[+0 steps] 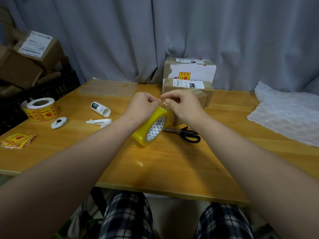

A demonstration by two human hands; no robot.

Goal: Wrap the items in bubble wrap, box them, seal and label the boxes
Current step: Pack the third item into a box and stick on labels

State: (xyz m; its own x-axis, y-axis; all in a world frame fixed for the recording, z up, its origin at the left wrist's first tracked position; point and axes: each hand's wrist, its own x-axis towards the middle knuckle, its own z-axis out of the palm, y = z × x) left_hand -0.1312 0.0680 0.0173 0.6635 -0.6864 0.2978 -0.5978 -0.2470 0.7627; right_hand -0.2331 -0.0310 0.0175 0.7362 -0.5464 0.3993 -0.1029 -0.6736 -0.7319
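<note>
Standing tilted on its edge mid-bench (155, 169), the yellow tape roll (151, 130) has its loose end pinched just above it by the curled fingers (166, 97) of both the left hand (142, 105) and right hand (183, 106). A small box (202, 99) sits just behind, scissors (189, 134) beside it, and bubble wrap (286, 114) lies far right.

tape roll (147, 125): yellow | scissors (185, 132): black | curtain (172, 31): grey | trousers (127, 214): black-white check

Dim, soft even light; faint glare on the table (140, 163); wide-angle bending and blur toward edges.
</note>
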